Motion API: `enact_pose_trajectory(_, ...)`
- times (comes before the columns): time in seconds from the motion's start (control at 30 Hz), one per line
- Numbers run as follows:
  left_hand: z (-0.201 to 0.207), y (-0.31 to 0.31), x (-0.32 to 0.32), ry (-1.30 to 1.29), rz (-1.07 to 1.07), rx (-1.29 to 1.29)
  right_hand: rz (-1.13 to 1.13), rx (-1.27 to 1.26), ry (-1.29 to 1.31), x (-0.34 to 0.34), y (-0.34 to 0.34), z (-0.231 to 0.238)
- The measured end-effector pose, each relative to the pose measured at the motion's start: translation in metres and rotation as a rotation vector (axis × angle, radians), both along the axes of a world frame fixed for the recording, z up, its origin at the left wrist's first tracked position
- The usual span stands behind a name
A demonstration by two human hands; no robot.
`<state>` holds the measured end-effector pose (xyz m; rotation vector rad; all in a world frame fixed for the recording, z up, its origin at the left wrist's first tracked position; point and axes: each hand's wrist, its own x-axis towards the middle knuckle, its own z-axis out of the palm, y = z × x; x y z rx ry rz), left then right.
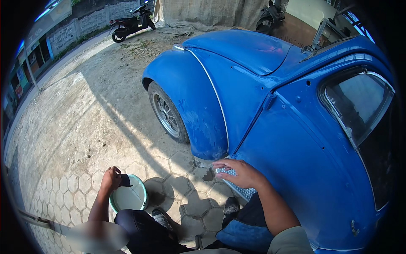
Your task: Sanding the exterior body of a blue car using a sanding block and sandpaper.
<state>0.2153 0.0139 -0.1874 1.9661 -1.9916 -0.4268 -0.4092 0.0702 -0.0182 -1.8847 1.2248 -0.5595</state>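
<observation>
"Left hand (111,179)?"
"Fingers curled, pinching a dark piece (125,180) over the far rim of the bucket (146,196), near the paving's (80,186) far edge."
"Right hand (237,173)?"
"Loosely open, nothing visible in it, at the running board's (246,193) front end; contact, I can't tell."
"Beyond?"
"Blue car's (287,139) front wheel (165,112), then a motorbike (132,25)."

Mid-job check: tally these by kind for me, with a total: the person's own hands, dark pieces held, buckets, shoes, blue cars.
Hands: 2 (left hand, right hand)
Dark piece held: 1
Bucket: 1
Shoes: 2 (left shoe, right shoe)
Blue car: 1
Total: 7
</observation>
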Motion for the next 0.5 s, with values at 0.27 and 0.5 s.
enact_pose_trajectory(0.27,-0.027,0.014,-0.024,0.544,0.106,-0.225,-0.048,-0.031,0.217,-0.028,0.011,-0.033)
enact_pose_trajectory(0.5,-0.118,0.068,0.025,0.434,0.199,0.178,-0.041,0.004,0.315,-0.031,-0.01,-0.031)
